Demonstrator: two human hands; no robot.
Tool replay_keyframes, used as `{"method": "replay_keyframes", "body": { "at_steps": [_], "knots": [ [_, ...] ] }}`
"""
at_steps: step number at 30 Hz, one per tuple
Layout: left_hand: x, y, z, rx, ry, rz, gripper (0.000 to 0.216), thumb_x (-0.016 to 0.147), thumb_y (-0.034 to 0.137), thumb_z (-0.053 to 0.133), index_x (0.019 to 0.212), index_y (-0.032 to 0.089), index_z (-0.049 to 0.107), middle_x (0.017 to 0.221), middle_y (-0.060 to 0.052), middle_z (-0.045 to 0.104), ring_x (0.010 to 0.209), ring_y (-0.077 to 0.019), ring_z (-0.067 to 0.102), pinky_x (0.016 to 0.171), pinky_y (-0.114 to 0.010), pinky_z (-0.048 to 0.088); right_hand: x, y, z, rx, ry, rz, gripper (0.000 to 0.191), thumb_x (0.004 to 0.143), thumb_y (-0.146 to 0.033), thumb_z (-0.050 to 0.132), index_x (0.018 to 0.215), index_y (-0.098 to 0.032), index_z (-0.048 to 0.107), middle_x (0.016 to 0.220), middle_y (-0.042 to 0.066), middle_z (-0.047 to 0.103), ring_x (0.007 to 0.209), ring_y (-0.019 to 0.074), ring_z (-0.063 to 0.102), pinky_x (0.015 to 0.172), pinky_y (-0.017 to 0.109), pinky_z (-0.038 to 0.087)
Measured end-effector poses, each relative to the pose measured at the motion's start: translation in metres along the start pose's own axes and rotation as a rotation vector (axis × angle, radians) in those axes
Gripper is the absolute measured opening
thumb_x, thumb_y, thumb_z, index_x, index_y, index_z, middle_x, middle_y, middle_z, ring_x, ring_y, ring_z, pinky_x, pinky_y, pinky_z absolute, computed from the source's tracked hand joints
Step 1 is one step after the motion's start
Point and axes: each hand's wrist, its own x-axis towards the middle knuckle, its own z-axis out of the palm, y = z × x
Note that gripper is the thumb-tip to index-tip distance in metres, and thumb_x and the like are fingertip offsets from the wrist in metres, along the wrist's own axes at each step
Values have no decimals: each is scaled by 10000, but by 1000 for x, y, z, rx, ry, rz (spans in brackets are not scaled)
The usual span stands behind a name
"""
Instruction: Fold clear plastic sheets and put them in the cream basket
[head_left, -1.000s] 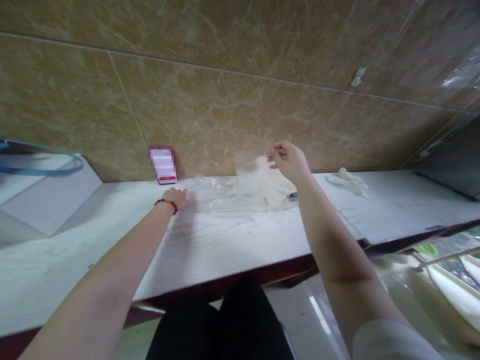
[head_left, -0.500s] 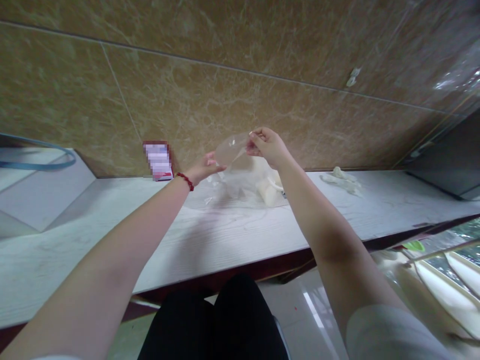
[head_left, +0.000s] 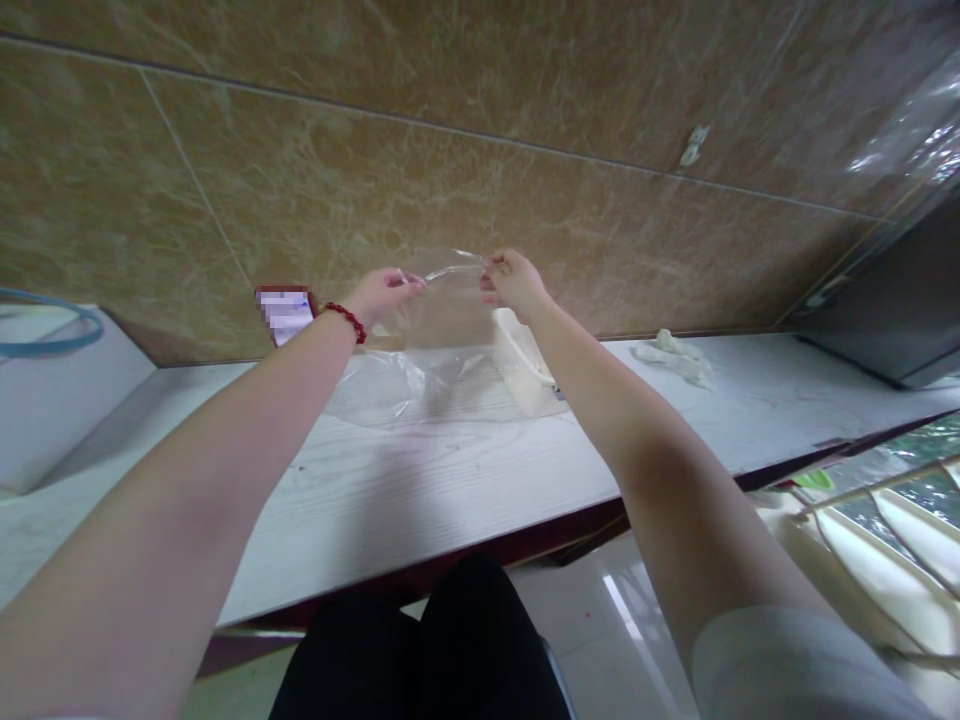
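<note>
Between my hands a clear plastic bag hangs stretched, its lower part spread on the white bench. My left hand, with a red bead bracelet at the wrist, pinches the bag's edge on the left. On the other side my right hand is closed on the upper right edge of the same bag. Behind and below my right hand stands a whitish container with a white curved handle, partly covered by the bag and my forearm. What is inside it cannot be made out.
A crumpled pale glove-like item lies right on the white bench. At left are a white box with a blue strap and a blurred card against the brown wall. A dark grey case stands far right, cream trays below.
My left hand has gone from spread fingers to a pinch on the bag's edge and moved slightly up and left. The bag is now pulled wider between both hands.
</note>
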Motion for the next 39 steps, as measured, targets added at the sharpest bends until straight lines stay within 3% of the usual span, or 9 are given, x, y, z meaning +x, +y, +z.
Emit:
{"method": "replay_keyframes", "body": {
  "at_steps": [6,10,13,16,19,24,33,35,39],
  "knots": [
    [-36,16,-13,362,-16,208,365,739,427,506,914,148,665,794,-40,640,744,-168,554,730,-308,420,-32,16,-4,3,-31,-202,189,799,-388,491,852,-207,477,724,-28,529,719,82,566,670,258,502],
    [-81,9,-9,479,-40,473,342,790,401,453,900,159,669,823,-56,641,810,-180,558,765,-317,414,-89,36,-7,-97,-17,-326,231,794,-419,486,869,-203,511,764,-13,567,743,95,573,703,262,494],
    [-123,-5,1,536,-116,590,274,811,344,450,848,186,671,838,-50,647,821,-170,558,776,-320,402,-142,55,-7,-275,-34,-411,183,808,-354,489,871,-196,555,833,25,616,790,120,589,730,271,485],
    [-167,-22,17,582,-190,594,242,818,331,461,816,190,657,838,-42,645,830,-167,560,776,-325,384,-192,76,-2,-375,-176,-488,134,822,-281,482,862,-199,581,916,51,643,942,147,585,839,295,457],
    [-207,-37,32,591,-277,571,208,821,307,467,845,204,647,866,-32,646,840,-159,560,775,-321,372,-231,97,6,-475,-234,-457,155,842,-243,444,884,-203,588,944,61,644,997,151,569,863,302,450],
    [-250,-48,42,607,-403,511,191,821,273,469,896,273,645,902,0,648,878,-148,548,823,-327,336,-273,117,13,-599,-355,-419,186,843,-209,421,917,-214,592,949,56,636,1062,150,528,878,309,445],
    [-283,-53,33,680,-352,415,256,829,390,443,1025,364,606,1088,-14,594,998,-186,512,873,-377,317,-287,102,-7,-724,-464,-500,277,800,-327,505,1050,-217,550,1024,55,616,1090,203,488,937,392,360],
    [-287,-53,34,681,-338,399,271,822,401,451,1055,374,589,1112,-14,582,1022,-196,498,897,-396,308,-275,97,-10,-722,-459,-497,252,809,-335,491,1017,-212,559,999,53,622,1049,199,507,921,383,363],
    [-291,-47,39,655,-318,393,289,814,407,465,1081,384,574,1148,-11,560,1068,-199,466,938,-405,297,-226,96,3,-804,-258,-381,209,826,-295,455,972,-193,564,952,68,622,940,191,533,860,352,388]
  ]
}}
